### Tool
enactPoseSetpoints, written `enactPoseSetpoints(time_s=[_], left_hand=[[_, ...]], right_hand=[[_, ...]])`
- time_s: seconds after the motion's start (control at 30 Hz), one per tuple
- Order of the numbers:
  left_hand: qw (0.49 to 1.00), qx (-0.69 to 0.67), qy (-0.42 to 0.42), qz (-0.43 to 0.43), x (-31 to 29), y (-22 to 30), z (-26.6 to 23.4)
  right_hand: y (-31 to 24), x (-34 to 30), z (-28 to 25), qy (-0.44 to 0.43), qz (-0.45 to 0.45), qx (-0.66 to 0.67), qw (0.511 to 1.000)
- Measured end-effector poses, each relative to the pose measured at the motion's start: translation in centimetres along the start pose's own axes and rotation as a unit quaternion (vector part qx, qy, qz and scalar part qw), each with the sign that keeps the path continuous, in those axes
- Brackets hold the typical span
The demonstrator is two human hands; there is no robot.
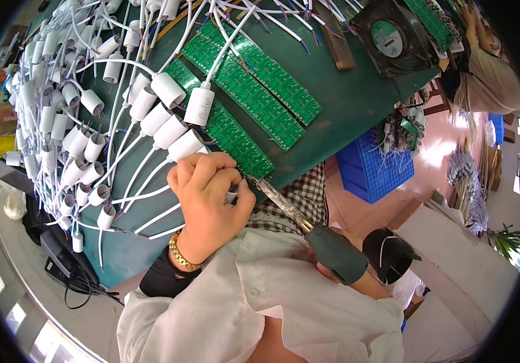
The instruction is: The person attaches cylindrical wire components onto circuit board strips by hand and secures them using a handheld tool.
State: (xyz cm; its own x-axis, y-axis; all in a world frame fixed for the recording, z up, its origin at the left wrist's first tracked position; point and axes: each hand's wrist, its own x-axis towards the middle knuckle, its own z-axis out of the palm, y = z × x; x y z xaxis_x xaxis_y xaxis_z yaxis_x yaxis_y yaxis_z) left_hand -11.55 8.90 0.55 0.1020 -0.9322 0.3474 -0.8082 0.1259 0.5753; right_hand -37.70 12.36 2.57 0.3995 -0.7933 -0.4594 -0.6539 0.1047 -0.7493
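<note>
My left hand (208,199) is closed around a small white cylinder part (231,196) at the near end of a green circuit board strip (235,142). It wears a gold bracelet. A soldering iron (284,207) with a dark green handle (335,253) comes in from the lower right, its tip touching the board's end right beside my left fingers. My right hand (373,284) grips that handle and is mostly hidden behind it. Several more green strips (260,91) lie side by side on the green table (356,103).
Many white cylinder parts (169,130) on white cables cover the table's left half. A black fan (388,37) and a wooden block (337,36) sit at the far right. A blue crate (375,166) stands on the floor; another person (493,75) works beyond it.
</note>
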Motion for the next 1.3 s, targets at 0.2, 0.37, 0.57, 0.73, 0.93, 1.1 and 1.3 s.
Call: enactPoseSetpoints(time_s=[0.2, 0.37, 0.57, 0.73, 0.93, 1.1, 1.3], left_hand=[[1.000, 0.002, -0.004, -0.007, 0.1, 0.0, 0.1], [1.000, -0.004, 0.011, 0.001, 0.4, 0.0, 0.1], [1.000, -0.007, 0.001, -0.012, -0.1, -0.1, 0.2], [1.000, -0.015, 0.008, -0.013, -0.1, -0.1, 0.1], [1.000, -0.006, 0.016, -0.013, 0.0, -0.1, 0.2], [1.000, -0.007, 0.017, -0.011, 0.0, -0.1, 0.3], [1.000, -0.008, 0.019, -0.006, 0.1, -0.2, 0.3]], right_hand=[[-0.3, 0.6, -1.2, -0.107, -0.053, -0.157, 0.980], [0.7, -0.5, -0.7, -0.027, -0.058, -0.117, 0.991], [0.2, -0.4, -1.3, -0.058, 0.030, -0.066, 0.996], [1.6, -0.7, 0.3, -0.036, 0.097, -0.061, 0.993], [3.2, -1.0, 0.7, -0.052, 0.052, -0.133, 0.988], [2.8, -0.7, 0.8, -0.009, 0.049, -0.107, 0.993], [2.3, -0.5, 0.7, -0.006, 0.012, -0.114, 0.993]])
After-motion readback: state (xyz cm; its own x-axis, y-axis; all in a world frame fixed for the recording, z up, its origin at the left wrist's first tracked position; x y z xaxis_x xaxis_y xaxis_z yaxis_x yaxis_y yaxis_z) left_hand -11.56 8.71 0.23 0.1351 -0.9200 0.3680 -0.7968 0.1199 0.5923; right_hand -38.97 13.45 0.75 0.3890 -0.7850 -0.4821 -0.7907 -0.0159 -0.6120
